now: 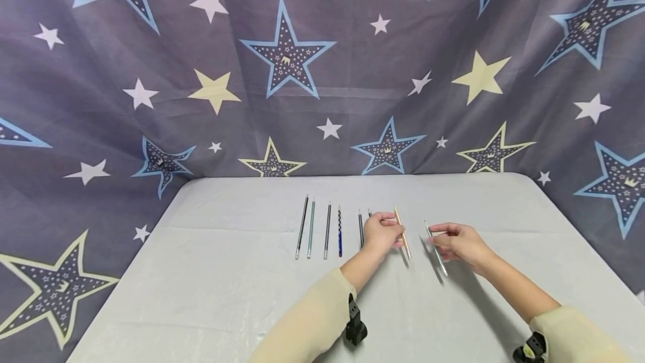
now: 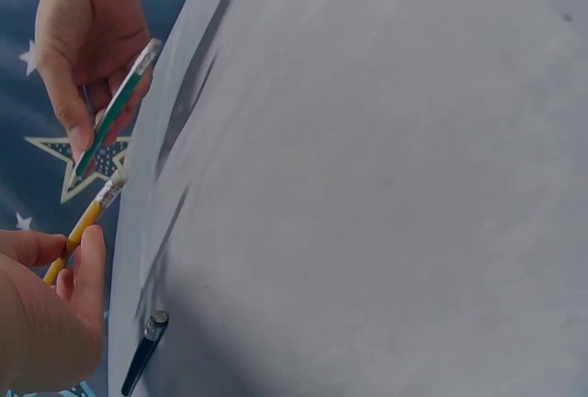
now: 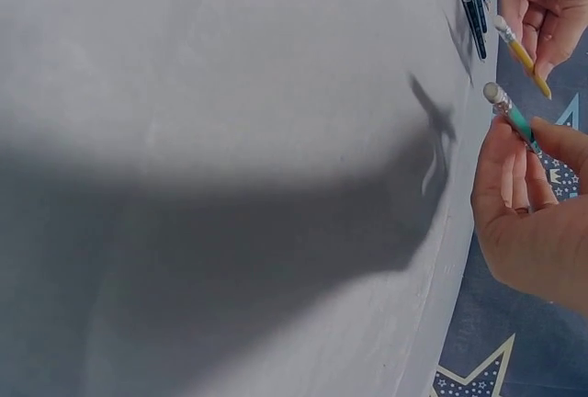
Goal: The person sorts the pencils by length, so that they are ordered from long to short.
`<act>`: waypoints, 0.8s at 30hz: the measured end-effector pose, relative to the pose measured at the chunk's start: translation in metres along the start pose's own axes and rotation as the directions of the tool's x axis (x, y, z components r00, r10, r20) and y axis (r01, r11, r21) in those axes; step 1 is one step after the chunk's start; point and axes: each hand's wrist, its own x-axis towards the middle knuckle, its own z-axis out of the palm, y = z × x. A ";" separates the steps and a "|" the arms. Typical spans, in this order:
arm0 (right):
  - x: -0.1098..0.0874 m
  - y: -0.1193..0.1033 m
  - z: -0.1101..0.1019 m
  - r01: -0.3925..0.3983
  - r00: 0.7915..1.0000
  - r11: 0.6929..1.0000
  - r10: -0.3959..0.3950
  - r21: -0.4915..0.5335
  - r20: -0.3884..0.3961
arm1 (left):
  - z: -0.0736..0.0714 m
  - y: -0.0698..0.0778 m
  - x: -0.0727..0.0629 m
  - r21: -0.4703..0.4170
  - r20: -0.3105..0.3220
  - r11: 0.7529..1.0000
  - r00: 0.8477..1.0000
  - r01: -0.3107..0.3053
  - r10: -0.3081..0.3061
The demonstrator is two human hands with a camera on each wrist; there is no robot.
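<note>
Between thumb and fingers, my left hand (image 1: 384, 234) pinches a yellow pencil (image 1: 402, 231), its eraser end toward me. Off to the right, my right hand (image 1: 461, 244) pinches a green pencil (image 1: 438, 255) the same way, tilted over its shadow on the table. In the left wrist view the yellow pencil (image 2: 84, 224) shows a metal band and pale eraser, and the green pencil (image 2: 118, 107) is beyond it. The right wrist view shows the green pencil (image 3: 516, 121) up close, partly covered by the fingers. Dark pencils (image 1: 360, 228) lie beside my left hand, one partly hidden behind it.
Left of my hands, a black pencil (image 1: 302, 227), another green pencil (image 1: 311, 228), a dark pencil (image 1: 327, 231) and a blue patterned pencil (image 1: 340, 234) lie in a row on the pale table (image 1: 201, 284). A star-print curtain (image 1: 353, 111) hangs behind the table's far edge.
</note>
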 end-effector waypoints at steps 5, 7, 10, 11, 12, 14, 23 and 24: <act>0.000 0.000 -0.001 -0.004 1.000 1.000 0.004 -0.008 0.000 | 0.003 0.003 0.006 0.022 -0.013 1.000 1.000 0.001 -0.001; 0.000 0.000 -0.001 -0.005 1.000 1.000 0.005 -0.007 0.000 | 0.004 0.005 0.008 0.034 -0.016 0.999 1.000 -0.006 0.006; 0.001 0.000 -0.002 -0.006 1.000 1.000 0.006 -0.003 0.002 | 0.004 0.008 0.010 0.050 -0.014 0.998 1.000 -0.025 0.025; 0.001 -0.001 -0.002 -0.006 1.000 1.000 0.006 -0.002 0.001 | 0.004 0.009 0.011 0.054 -0.017 0.998 0.999 -0.030 0.031; 0.001 -0.001 -0.001 -0.006 1.000 1.000 0.006 -0.002 0.000 | 0.004 0.009 0.012 0.064 -0.018 0.997 0.999 -0.037 0.038; 0.001 -0.001 -0.001 -0.006 1.000 1.000 0.006 -0.003 -0.003 | 0.004 0.009 0.013 0.081 -0.019 0.996 0.999 -0.047 0.049; 0.001 0.001 0.002 -0.018 1.000 1.000 0.018 -0.013 -0.003 | 0.003 0.005 0.022 0.198 -0.042 0.979 0.997 -0.048 0.057; 0.001 0.001 0.002 -0.018 1.000 1.000 0.018 -0.012 -0.003 | 0.003 0.005 0.023 0.220 -0.042 0.974 0.997 -0.047 0.057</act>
